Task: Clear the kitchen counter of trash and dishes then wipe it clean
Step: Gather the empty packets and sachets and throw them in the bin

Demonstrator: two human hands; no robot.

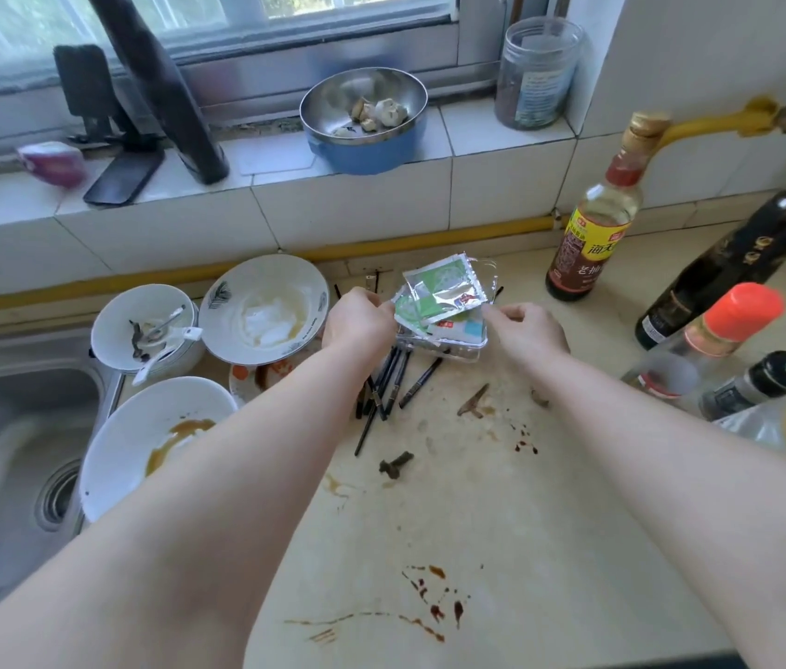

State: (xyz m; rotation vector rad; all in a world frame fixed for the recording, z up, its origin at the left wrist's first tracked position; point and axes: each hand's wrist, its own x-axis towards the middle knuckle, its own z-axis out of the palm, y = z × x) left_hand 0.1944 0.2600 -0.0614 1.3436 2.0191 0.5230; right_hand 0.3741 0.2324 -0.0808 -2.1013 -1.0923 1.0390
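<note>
Head view, looking down the forearms: the left hand pinches the left edge of a small stack of foil sachets, fingers curled tight, while the right hand nips the stack's right corner between thumb and forefinger, the other fingers folded in. At least three sachets overlap there: two green and silver, one white with red and blue. They are lifted just above a single clear plastic tray, which sits on the counter near the back wall.

Black chopsticks lie in a loose bundle just in front of the tray, partly under the left wrist and too overlapped to count. Two dark food scraps lie on the counter, and brown-red sauce stains spread nearer the camera.

Left of the hands stand three dirty bowls: a leaf-patterned bowl, a smaller bowl holding spoons and a large white bowl smeared with brown sauce, which overhangs the steel sink. A small plate peeks out between them.

Four bottles line the right side — a soy sauce bottle, a tall dark bottle, an orange-capped bottle and a black-capped shaker.
</note>
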